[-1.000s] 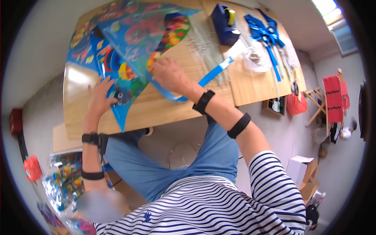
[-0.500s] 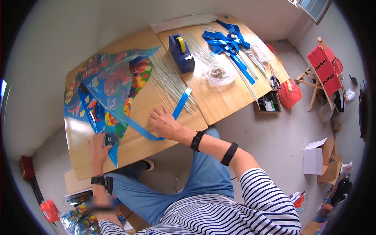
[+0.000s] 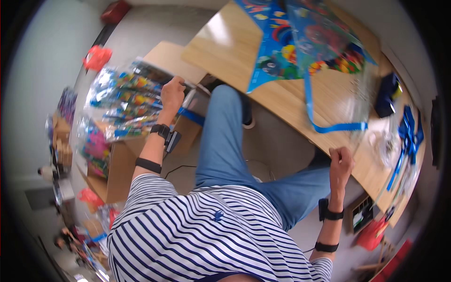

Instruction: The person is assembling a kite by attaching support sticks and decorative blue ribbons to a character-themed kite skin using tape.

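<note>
My left hand (image 3: 173, 95), fingers curled together, is over plastic-wrapped packages (image 3: 134, 96) with colourful prints, beside an open carton. Whatever it grips, if anything, is hidden. My right hand (image 3: 342, 163) is closed at the table's front edge, with nothing showing between its fingers. Beyond it a blue ribbon strip (image 3: 324, 128) curves across the table (image 3: 282, 105), its end lying near thin clear sticks. A printed cartoon sheet (image 3: 277, 63), blue and multicoloured, covers the far part of the table and is cut off by the frame's top.
On the right of the table stand a dark blue tape dispenser (image 3: 387, 96), a clear plastic bag (image 3: 386, 145) and a tangle of blue ribbon (image 3: 408, 136). Below that edge are a small box (image 3: 361, 214) and a red bag (image 3: 372, 235). A brown carton (image 3: 122, 174) sits on the left.
The view has swung left. My left hand has left the printed sheet and moved over the wrapped packages. My right hand has come off the ribbon to the table's front edge.
</note>
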Motion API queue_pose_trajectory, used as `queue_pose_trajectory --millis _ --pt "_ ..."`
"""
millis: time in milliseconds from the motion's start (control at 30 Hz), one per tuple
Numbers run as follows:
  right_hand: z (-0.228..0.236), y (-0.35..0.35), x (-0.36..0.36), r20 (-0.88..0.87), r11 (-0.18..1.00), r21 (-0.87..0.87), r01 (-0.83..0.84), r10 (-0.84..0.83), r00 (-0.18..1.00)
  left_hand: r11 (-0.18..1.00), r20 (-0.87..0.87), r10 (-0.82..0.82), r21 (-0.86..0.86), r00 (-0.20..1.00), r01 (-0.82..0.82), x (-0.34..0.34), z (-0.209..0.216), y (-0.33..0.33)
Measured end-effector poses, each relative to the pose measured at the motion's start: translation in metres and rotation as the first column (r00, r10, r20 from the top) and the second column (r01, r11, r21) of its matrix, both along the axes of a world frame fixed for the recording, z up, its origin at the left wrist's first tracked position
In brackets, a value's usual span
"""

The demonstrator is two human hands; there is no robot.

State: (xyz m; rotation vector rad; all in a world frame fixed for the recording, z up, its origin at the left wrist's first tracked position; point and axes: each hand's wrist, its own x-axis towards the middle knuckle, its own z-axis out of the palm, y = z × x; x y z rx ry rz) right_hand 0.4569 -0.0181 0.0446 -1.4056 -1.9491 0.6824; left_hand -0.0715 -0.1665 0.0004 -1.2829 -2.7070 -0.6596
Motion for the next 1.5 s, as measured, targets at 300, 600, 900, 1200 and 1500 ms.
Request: queue_pose_trajectory --millis 300,600,900,1200,1500 --pt "0.009 -0.032 -0.145 0.024 0.925 -0.088 -0.369 0.373 0.928 0.971 0.087 0.223 -0.105 0.971 -0.214 -0.023 -0.084 -0.109" --pt "0.012 -0.032 -0.173 0.132 0.878 -0.076 -0.472 0.478 0.868 0.998 -0.052 -0.03 0.062 0.998 0.033 -0.031 -0.125 -0.071" --pt "-0.025 0.033 0.077 0.191 0.888 0.125 0.443 -0.46 0.867 0.922 0.181 -0.354 0.229 0.918 0.311 0.06 0.007 0.048" --pt "-0.036 0.054 0.195 0.035 0.698 0.127 0.705 -0.713 0.7 0.182 0.107 -0.982 0.307 0.156 0.934 0.368 0.111 0.242" --pt "-0.071 0.054 0.162 -0.125 0.768 -0.016 0.64 -0.637 0.761 0.095 0.094 -0.994 0.442 0.06 0.892 0.619 -0.004 0.385"
